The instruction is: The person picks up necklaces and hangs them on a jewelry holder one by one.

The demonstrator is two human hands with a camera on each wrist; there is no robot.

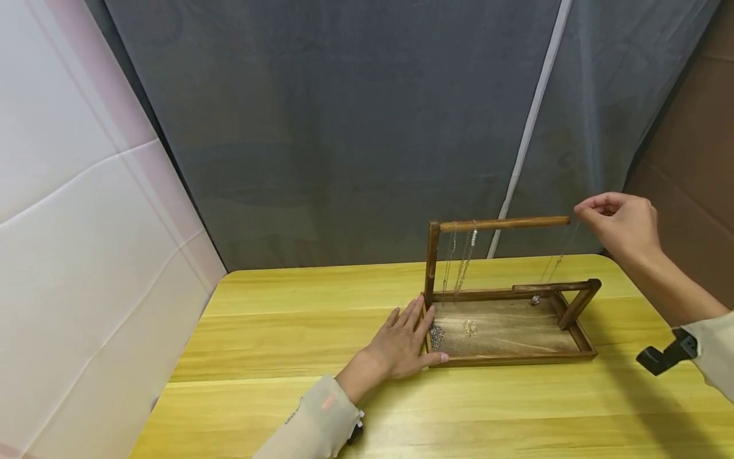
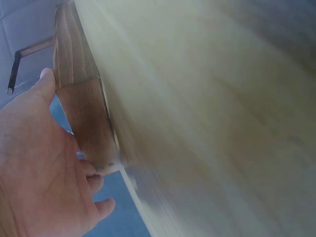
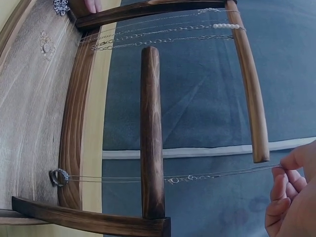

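Observation:
My right hand (image 1: 627, 223) pinches a thin silver necklace (image 3: 222, 174) between thumb and fingertips, just beyond the free end of the upper wooden bar (image 1: 504, 224). From the chain hangs a ring-shaped pendant (image 3: 59, 177), low by the tray's back wall. My left hand (image 1: 401, 341) rests with spread, fairly straight fingers on the left end of the wooden jewelry stand (image 1: 516, 361); its thumb lies on the front rim. Several chains (image 1: 463, 264), one with white beads (image 3: 226, 26), drape over the upper bar near its left post.
Inside the tray lie a silver heap of jewelry (image 1: 437, 336) and a small gold heap (image 1: 470, 328). A lower wooden bar (image 1: 553, 287) juts left from the right post. The stand sits on a yellow wood-grain table (image 1: 275, 357), with a grey curtain (image 1: 321, 140) behind.

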